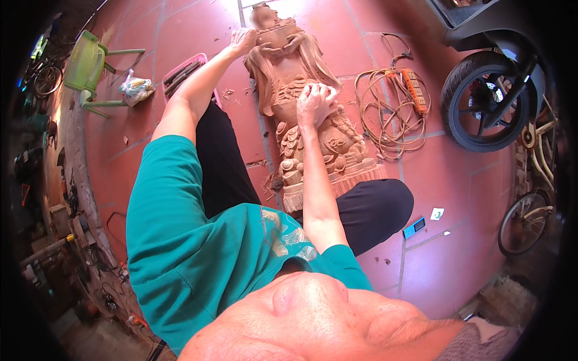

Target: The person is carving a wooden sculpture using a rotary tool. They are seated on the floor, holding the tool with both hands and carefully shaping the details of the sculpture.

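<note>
A carved reddish-brown wooden statue (pixel 283 72) of a robed figure lies on its back on the tiles, its head away from me and its base near my legs. At the upper left edge, beside the statue's shoulder, my left hand (pixel 243 42) is closed with curled fingers against the wood. My right hand (pixel 316 105) presses on the carved relief around the middle, knuckles up and fingers bent. Whatever lies under those fingers, if anything, is hidden. My bent legs flank the statue's lower end.
Left of the statue, a pink tray (pixel 205 58) holds several long dark tools, near a plastic bag (pixel 136 88) and green chair (pixel 84 63). To the right lie a coiled cord (pixel 378 133) with an orange power strip (pixel 413 91), a motorbike wheel (pixel 485 101) and a blue phone (pixel 414 228).
</note>
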`<state>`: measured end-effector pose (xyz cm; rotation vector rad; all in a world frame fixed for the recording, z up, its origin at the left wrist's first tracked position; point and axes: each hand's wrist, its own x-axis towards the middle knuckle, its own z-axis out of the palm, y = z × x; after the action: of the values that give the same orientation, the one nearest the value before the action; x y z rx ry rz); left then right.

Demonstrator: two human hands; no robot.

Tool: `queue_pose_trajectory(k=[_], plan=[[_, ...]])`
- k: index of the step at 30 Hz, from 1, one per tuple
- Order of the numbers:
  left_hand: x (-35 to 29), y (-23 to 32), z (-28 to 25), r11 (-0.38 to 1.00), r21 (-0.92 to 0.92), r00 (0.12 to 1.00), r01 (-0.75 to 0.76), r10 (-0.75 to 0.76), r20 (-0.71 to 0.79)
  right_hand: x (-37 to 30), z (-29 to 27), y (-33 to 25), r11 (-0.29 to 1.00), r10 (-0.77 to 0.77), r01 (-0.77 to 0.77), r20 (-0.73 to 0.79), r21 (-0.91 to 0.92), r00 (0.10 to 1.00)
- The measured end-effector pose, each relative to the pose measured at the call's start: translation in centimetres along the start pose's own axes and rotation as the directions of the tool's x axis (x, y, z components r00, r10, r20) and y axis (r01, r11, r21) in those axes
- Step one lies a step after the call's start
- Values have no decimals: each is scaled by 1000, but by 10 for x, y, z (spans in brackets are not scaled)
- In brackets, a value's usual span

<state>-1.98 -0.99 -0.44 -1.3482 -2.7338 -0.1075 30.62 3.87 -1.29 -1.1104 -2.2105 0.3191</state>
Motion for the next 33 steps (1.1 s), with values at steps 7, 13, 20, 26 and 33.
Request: queue_pose_trajectory(k=[7, 13, 20, 26, 33], plan=[[4, 12, 26, 966, -112, 969, -231, 218, -114, -5, -2, 1, 1000, -5, 5, 10, -1, 1000], [3, 15, 26, 983, 25, 982, -184, 183, 37, -3, -3, 6, 1000, 9, -10, 33, 20, 999], [-1, -11, 20, 1000, -8, 996, -17, 18, 83, -4, -1, -3, 1000, -4, 4, 35, -9, 999], [7, 10, 22, 947, -320, 999, 41, -28, 45, -3, -3, 0, 1000, 17, -18, 36, 15, 999], [1, 23, 17, 992, -21, 992, -124, 123, -28, -4, -2, 3, 1000, 27, -27, 63, 5, 998]])
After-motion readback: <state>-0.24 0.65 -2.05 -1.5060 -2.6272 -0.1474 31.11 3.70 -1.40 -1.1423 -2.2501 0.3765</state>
